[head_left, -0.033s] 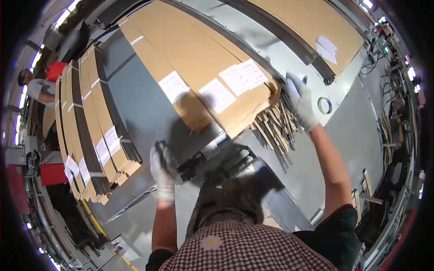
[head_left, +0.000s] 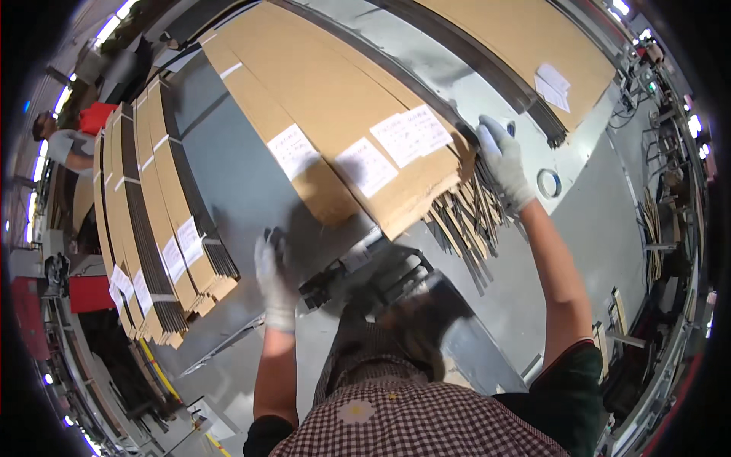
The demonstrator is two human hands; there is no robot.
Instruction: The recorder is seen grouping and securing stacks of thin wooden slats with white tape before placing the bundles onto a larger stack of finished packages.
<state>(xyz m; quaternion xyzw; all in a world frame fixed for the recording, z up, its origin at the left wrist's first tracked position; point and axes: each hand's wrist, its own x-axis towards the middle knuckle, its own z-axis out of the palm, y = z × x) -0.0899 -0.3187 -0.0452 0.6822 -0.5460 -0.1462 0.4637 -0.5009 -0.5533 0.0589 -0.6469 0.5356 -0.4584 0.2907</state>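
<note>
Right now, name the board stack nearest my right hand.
The wide middle stack; your right hand is beside its near right corner. The strapped stacks lie off left; the back-right stack lies across a gap.

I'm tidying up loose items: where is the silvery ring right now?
In the head view, the silvery ring lies right of centre on the pale tabletop, just right of the right hand.
</note>
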